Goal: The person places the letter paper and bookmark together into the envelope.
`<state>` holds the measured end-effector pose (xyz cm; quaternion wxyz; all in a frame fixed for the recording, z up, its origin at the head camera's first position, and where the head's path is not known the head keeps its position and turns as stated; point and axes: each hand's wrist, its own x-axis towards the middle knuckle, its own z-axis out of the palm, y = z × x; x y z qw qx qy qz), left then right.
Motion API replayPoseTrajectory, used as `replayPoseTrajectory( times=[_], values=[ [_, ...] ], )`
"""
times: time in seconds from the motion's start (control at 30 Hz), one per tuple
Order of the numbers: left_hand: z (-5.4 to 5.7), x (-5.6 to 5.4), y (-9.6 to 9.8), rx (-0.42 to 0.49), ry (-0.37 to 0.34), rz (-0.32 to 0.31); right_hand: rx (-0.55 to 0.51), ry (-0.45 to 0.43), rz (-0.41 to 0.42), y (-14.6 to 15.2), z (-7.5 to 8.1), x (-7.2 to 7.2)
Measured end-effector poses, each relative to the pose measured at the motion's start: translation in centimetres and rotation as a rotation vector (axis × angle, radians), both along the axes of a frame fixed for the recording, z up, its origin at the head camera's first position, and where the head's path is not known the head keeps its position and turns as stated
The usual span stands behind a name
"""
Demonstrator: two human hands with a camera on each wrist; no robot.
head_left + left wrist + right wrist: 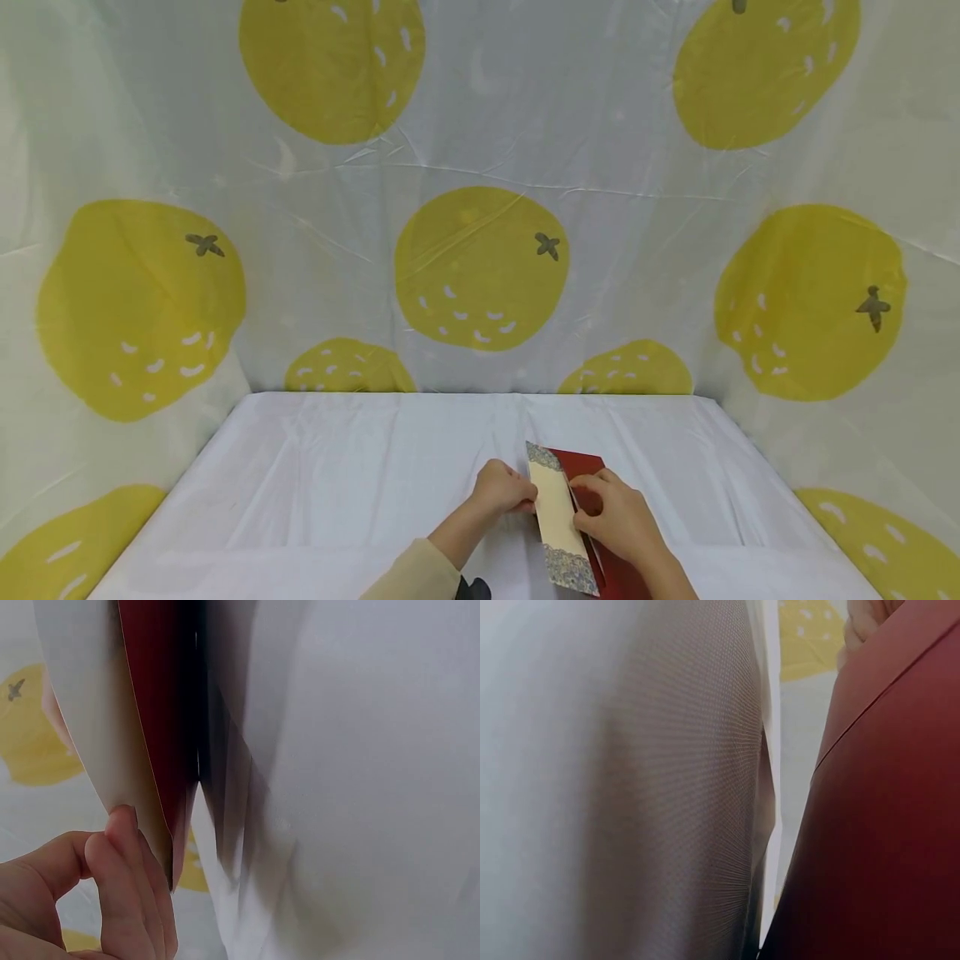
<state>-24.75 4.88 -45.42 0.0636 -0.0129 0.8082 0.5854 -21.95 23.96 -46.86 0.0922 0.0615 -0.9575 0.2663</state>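
Note:
A tall, narrow paper card stands tilted on the table, with a cream panel (555,504) that has blue-grey patterned ends and a red part (581,462) behind it. My left hand (501,487) pinches the panel's left edge; in the left wrist view the left hand (120,892) holds the curved edge between thumb and fingers. With bent fingers, my right hand (618,512) grips the panel's right edge, over the red part. A red surface (885,795) with a straight seam fills the right of the right wrist view, where fingers (866,621) show only partly.
White cloth covers the table (337,475). Behind and at both sides hangs a white curtain (480,150) printed with large yellow fruit. Below the left sleeve (416,575) a rounded black object (474,590) shows at the bottom edge.

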Motion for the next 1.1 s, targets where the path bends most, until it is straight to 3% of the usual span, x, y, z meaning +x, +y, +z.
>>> replayPoseTrajectory(
  times=[0.2,0.57,1.1],
  values=[
    [-0.3,0.0,0.7,0.006,-0.002,0.003,0.004,-0.001,-0.013,-0.1,0.0,0.0],
    [-0.5,0.3,1.8,0.105,-0.039,-0.047,0.01,0.054,-0.012,-0.2,-0.1,0.1],
    [-0.6,-0.1,2.5,0.124,-0.084,-0.077,0.011,0.019,-0.021,-0.2,0.0,-0.1]
  ],
)
